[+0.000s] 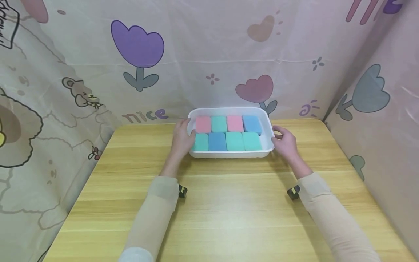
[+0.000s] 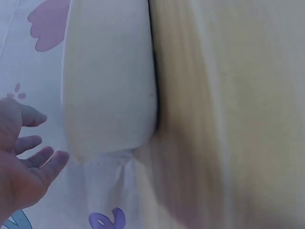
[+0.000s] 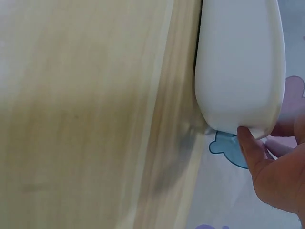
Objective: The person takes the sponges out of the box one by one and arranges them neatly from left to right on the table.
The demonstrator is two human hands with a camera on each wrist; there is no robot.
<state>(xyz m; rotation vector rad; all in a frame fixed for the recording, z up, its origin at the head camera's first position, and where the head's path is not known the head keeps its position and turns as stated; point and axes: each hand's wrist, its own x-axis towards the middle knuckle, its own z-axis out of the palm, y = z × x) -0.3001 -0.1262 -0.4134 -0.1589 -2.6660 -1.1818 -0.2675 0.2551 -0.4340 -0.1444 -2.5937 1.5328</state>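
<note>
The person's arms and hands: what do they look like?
The left sleeve and right sleeve are long and beige. The left hand and right hand wear no gloves. A small black device with yellow markings shows beside each cuff.

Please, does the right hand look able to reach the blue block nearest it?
Likely yes: the right hand is at the white tray, whose open top leaves that blue block uncovered.

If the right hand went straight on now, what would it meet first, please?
Likely the white tray, at its right end; the right hand appears to touch it, though depth is unclear.
</note>
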